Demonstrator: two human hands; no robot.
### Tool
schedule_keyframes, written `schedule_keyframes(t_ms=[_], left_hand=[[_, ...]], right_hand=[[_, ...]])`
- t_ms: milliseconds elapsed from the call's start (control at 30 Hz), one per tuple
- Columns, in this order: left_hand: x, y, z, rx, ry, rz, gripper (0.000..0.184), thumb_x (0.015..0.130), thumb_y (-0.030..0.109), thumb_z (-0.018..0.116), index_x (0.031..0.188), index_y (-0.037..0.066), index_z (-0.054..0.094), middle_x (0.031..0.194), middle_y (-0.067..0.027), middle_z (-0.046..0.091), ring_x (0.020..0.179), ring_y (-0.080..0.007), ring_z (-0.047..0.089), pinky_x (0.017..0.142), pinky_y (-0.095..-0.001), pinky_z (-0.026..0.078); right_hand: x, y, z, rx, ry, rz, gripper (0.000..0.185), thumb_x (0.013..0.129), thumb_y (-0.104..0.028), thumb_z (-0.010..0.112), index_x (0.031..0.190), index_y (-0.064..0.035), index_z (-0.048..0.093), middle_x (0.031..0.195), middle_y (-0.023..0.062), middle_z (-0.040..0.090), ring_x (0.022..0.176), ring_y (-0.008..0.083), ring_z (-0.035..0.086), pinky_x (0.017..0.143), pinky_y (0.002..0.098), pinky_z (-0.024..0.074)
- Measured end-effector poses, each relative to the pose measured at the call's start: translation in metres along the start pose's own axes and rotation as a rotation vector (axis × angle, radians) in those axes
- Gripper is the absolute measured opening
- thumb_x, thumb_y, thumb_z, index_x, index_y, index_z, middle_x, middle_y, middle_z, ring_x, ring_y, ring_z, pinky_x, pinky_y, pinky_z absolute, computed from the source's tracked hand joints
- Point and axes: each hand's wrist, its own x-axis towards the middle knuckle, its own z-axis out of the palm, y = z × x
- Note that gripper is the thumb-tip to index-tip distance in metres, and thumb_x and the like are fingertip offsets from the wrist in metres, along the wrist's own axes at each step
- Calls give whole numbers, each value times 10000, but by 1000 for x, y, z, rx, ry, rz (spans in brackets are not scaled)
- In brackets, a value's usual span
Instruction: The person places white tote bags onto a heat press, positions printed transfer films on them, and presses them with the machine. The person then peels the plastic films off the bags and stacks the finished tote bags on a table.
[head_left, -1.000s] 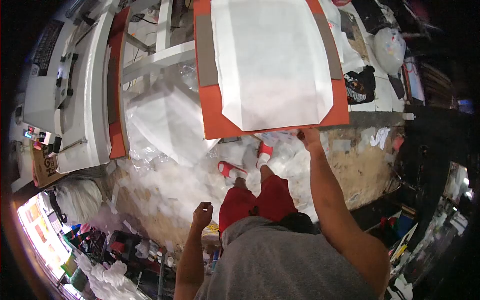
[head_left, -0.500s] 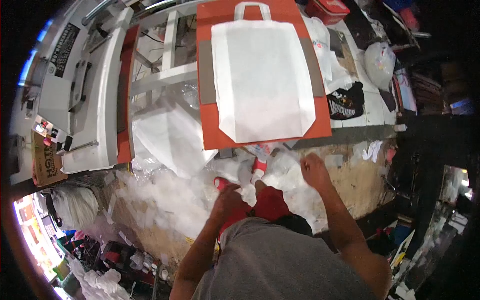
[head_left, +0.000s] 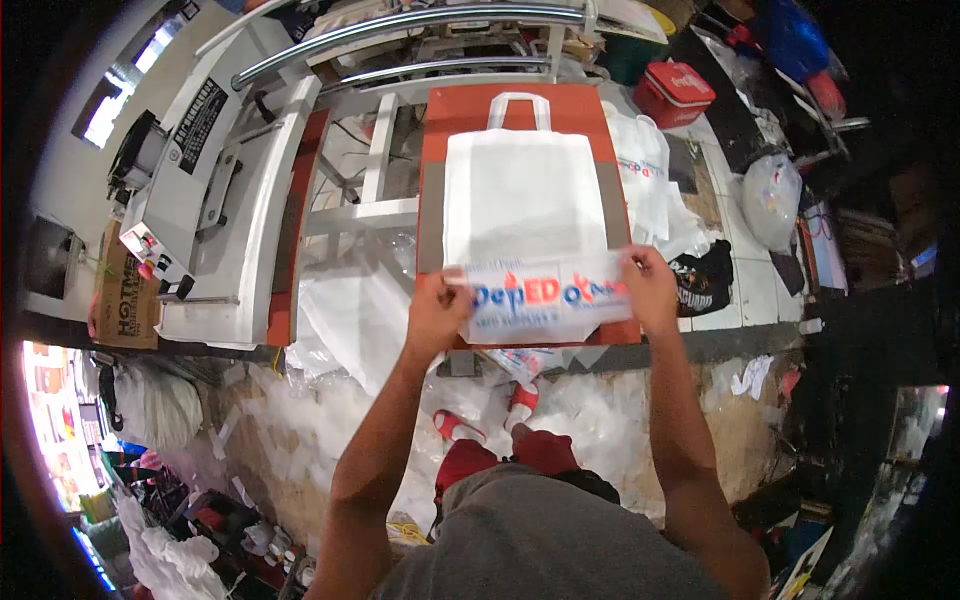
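A translucent printed transfer sheet (head_left: 545,297) with blue and red lettering is stretched level between my two hands. My left hand (head_left: 438,312) pinches its left end, and my right hand (head_left: 650,288) grips the right end. Behind and below the sheet, a white tote bag (head_left: 525,195) lies flat, its handle loop pointing away from me. The sheet covers the bag's near part; whether it touches the fabric I cannot tell. Under the bag is a red-orange platen (head_left: 460,110) with grey-brown strips showing at the bag's sides.
Left of the platen stands a white heat press machine (head_left: 160,230) with metal rails (head_left: 410,20). A red cooler box (head_left: 673,95), printed white bags (head_left: 640,165) and a black printed bag (head_left: 705,280) lie to the right. White scraps (head_left: 330,430) litter the floor.
Both hands, empty-looking and low near my body before, have risen to the platen's near edge and now hold the printed sheet. The view has tilted upward.
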Motion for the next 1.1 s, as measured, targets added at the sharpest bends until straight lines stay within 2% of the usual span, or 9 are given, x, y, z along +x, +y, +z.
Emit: schedule_keyframes(t_ms=[67, 133, 233, 267, 500, 600, 667, 767, 1100], left_hand=[[54, -15, -5, 50, 126, 129, 323, 869, 105, 681, 1157, 5, 575, 815, -75, 677, 735, -142, 648, 649, -281, 523], [100, -24, -9, 156, 252, 281, 310, 838, 97, 681, 1126, 11, 604, 835, -124, 705, 741, -186, 674, 670, -314, 531], [122, 6, -3, 386, 336, 187, 300, 826, 104, 682, 1106, 16, 624, 870, -161, 717, 759, -226, 691, 700, -342, 534], [126, 11, 0, 406, 344, 176, 299, 829, 118, 678, 1108, 20, 628, 874, -158, 720, 784, -232, 698, 724, -344, 535], [154, 7, 6, 469, 340, 225, 303, 818, 155, 685, 1083, 16, 640, 869, -164, 720, 798, -277, 700, 763, -369, 541], [138, 10, 7, 376, 359, 156, 337, 820, 131, 667, 1137, 28, 624, 978, -188, 702, 923, -331, 674, 848, -402, 515], [118, -1, 1, 743, 402, 562, 411, 821, 130, 651, 1219, 44, 589, 1156, -215, 636, 1090, -373, 597, 950, -431, 461], [84, -12, 11, 894, 242, 620, 430, 830, 117, 629, 1247, 35, 564, 1344, -197, 510, 1251, -381, 463, 1029, -462, 390], [75, -39, 17, 988, 304, 685, 443, 850, 137, 612, 1285, 74, 562, 1373, -126, 492, 1285, -360, 433, 1060, -487, 372]], right_hand=[[18, 9, 20, 134, 42, -17, 269, 897, -122, 651, 1112, 25, 582, 908, 76, 662, 823, 139, 624, 742, 283, 512], [25, 6, 30, -84, 199, -106, 293, 873, -106, 657, 1128, 18, 583, 1038, 148, 646, 945, 240, 634, 835, 348, 508], [26, 25, 38, -507, 239, -475, 342, 846, -91, 650, 1164, 8, 571, 1143, 210, 590, 1078, 357, 572, 947, 424, 460], [21, 17, 40, -447, 122, -428, 404, 818, -75, 648, 1204, -3, 555, 1232, 223, 524, 1177, 408, 481, 1019, 465, 399], [18, 26, 64, -730, -106, -535, 477, 802, -128, 649, 1240, 21, 534, 1328, 193, 481, 1274, 398, 418, 1055, 495, 359], [15, 29, 67, -737, -94, -503, 495, 805, -152, 640, 1256, 19, 531, 1358, 187, 468, 1301, 402, 395, 1070, 509, 338], [14, 32, 69, -738, -82, -503, 497, 806, -157, 635, 1260, 18, 532, 1363, 186, 465, 1305, 403, 391, 1071, 518, 333], [14, 38, 70, -738, -67, -516, 502, 806, -162, 626, 1265, 18, 533, 1373, 185, 458, 1314, 405, 383, 1076, 531, 322], [13, 35, 72, -802, -57, -497, 544, 805, -180, 596, 1311, 6, 516, 1441, 189, 419, 1353, 406, 342, 1095, 530, 300]])
